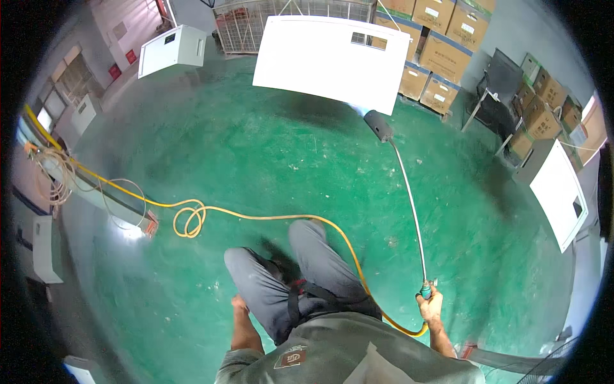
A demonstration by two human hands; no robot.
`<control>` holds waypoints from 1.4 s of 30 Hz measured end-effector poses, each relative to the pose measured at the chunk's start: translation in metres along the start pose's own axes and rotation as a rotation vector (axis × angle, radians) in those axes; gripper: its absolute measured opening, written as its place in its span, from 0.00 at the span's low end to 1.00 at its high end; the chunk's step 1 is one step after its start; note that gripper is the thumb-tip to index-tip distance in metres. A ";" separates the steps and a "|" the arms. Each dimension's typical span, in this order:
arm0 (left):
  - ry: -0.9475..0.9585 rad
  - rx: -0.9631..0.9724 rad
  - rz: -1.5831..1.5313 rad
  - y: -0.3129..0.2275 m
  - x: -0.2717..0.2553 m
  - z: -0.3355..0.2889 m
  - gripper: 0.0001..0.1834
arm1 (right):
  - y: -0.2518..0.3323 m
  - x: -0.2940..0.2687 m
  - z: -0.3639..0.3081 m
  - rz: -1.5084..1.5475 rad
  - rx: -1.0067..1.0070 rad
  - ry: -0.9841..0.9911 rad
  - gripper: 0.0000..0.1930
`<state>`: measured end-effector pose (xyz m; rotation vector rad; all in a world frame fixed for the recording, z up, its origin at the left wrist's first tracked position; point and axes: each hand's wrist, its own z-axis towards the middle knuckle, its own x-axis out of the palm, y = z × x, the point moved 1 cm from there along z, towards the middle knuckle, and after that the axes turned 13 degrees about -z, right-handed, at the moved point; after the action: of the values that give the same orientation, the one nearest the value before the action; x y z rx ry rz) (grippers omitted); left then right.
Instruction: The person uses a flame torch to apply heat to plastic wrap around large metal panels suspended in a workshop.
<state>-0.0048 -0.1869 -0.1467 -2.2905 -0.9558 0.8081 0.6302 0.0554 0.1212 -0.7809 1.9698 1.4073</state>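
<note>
My right hand (432,306) is wrapped round the green handle of a gas torch (410,205). The torch's long thin metal tube reaches away from me to a dark cylindrical burner head (378,127). From that head a pale blue flame (358,110) points at the lower edge of a hanging white metal cabinet panel (320,57), which has a rectangular cutout near its right end. A yellow hose (348,246) runs from beside my right hand across my legs to the left. My left hand (240,303) is beside my left thigh, its fingers mostly hidden.
More white metal cabinets hang or stand around: one (171,51) at the back left, another (559,192) at the right. Stacked cardboard boxes (444,54) and a wire cage (240,29) stand behind the panel. The hose loops (190,221) on the green floor (256,141); a dark chair (502,80) is at right.
</note>
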 end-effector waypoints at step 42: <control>0.145 0.788 0.565 -0.228 0.110 0.057 0.12 | -0.081 0.076 0.016 0.602 0.540 -0.536 0.10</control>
<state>-0.0822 0.0488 -0.0709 -1.8522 0.1195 0.9922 0.6431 0.0397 0.0106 0.4290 2.0506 1.1174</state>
